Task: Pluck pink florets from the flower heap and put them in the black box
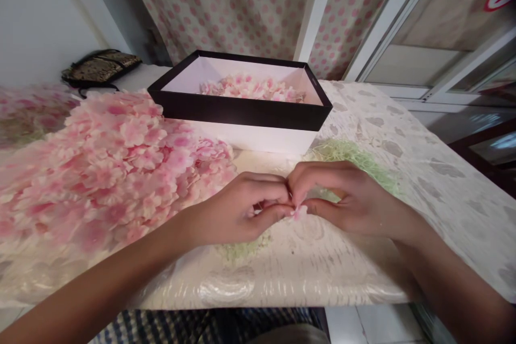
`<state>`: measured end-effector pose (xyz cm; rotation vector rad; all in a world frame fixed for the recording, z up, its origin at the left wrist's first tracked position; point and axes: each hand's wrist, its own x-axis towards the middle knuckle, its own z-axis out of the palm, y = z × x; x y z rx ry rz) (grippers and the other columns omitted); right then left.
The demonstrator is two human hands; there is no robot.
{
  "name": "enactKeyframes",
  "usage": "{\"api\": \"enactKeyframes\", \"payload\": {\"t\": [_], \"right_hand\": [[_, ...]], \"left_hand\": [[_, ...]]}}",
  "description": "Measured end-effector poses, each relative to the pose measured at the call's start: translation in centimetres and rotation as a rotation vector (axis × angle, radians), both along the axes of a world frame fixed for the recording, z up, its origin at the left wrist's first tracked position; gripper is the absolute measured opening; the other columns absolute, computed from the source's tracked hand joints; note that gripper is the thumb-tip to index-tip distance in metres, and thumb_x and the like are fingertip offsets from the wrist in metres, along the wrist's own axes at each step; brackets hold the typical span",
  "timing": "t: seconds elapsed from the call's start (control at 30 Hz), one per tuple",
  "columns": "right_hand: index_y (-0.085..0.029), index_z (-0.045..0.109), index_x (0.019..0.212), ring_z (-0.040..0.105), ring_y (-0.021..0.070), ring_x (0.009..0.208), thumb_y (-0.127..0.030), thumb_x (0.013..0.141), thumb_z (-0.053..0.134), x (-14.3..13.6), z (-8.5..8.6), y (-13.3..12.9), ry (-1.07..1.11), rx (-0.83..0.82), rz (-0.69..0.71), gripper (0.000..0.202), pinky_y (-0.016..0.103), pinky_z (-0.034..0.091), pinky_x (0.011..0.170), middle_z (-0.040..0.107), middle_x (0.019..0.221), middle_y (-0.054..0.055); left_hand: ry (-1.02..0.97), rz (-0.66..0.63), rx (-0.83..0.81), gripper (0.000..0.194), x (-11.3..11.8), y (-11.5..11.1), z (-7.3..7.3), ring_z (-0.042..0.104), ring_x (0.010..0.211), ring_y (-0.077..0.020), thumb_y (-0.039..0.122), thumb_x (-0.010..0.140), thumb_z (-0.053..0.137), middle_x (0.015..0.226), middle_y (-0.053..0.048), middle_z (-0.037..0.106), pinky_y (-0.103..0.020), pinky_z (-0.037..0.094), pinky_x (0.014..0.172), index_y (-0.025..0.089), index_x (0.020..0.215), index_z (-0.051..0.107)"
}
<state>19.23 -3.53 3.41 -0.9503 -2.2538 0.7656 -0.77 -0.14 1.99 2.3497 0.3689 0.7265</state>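
My left hand [252, 207] and my right hand [342, 193] meet above the table near its front edge. Between their fingertips is a small pale pink flower [299, 212]. The left fingers and thumb pinch at its left side. On the other side, my right index finger and thumb close around its top and edge. A large heap of pink flowers [133, 172] lies to the left of my hands. Behind them stands a white box with a black rim [242, 113], holding more pink flowers [253, 88].
Light green strands [355, 158] lie behind my right hand, and a smaller green bunch [244, 247] is below my left hand. A patterned pouch [102, 67] sits at the back left. The table [439, 172] has a patterned cover. A dotted curtain [242, 5] hangs behind.
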Motion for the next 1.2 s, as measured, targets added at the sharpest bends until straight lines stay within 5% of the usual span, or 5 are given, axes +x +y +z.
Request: {"api": "enactKeyframes", "payload": {"t": [0.17,0.37,0.87,1.07,1.2], "right_hand": [[-0.02,0.049,0.085,0.052,0.0147,0.061,-0.024,0.081,0.063,-0.4,-0.8,0.4,-0.229,0.117,-0.468,0.015,0.027,0.037,0.056,0.057,0.071,0.0],[-0.017,0.058,0.085,0.058,0.0154,0.076,-0.015,0.091,0.046,-2.5,-3.2,-0.4,-0.365,0.052,-0.001,0.013,0.028,0.042,0.066,0.063,0.086,0.004],[-0.01,0.056,0.097,0.054,0.0208,0.074,0.0,0.082,0.037,-4.1,-4.8,-1.0,-0.571,0.229,0.08,0.026,0.033,0.044,0.062,0.06,0.086,0.012],[-0.014,0.056,0.088,0.056,0.0166,0.078,0.004,0.082,0.038,-3.2,-4.1,-0.7,-0.497,0.163,0.046,0.026,0.029,0.046,0.068,0.058,0.088,0.007],[-0.015,0.059,0.095,0.058,0.0171,0.085,0.004,0.084,0.039,-2.7,-4.2,-0.3,-0.395,0.16,-0.011,0.03,0.03,0.049,0.075,0.059,0.096,0.008]], "left_hand": [[-0.137,0.306,-0.118,0.022,-0.4,2.1,0.2,0.046,0.055,-0.0086,0.017,0.086,0.052,0.062,0.003,0.051,-0.021,0.036,0.053,0.016,0.064,0.053],[-0.079,0.349,-0.048,0.018,0.0,3.6,-2.0,0.059,0.078,-0.0129,0.015,0.089,0.047,0.085,-0.003,0.064,-0.024,0.046,0.072,0.015,0.09,0.064],[0.271,-0.023,0.204,0.051,-0.5,3.8,-2.9,0.045,0.121,-0.0179,0.003,0.089,0.032,0.13,-0.007,0.051,-0.035,0.036,0.103,0.025,0.133,0.048],[0.502,0.589,0.373,0.034,-2.3,4.1,0.4,0.061,0.089,-0.0231,0.013,0.087,0.04,0.107,-0.011,0.062,-0.035,0.048,0.075,0.015,0.118,0.051],[0.845,0.722,0.533,0.019,-4.1,5.1,1.3,0.062,0.088,-0.027,0.022,0.084,0.046,0.099,-0.014,0.063,-0.034,0.047,0.07,0.013,0.095,0.058]]}}
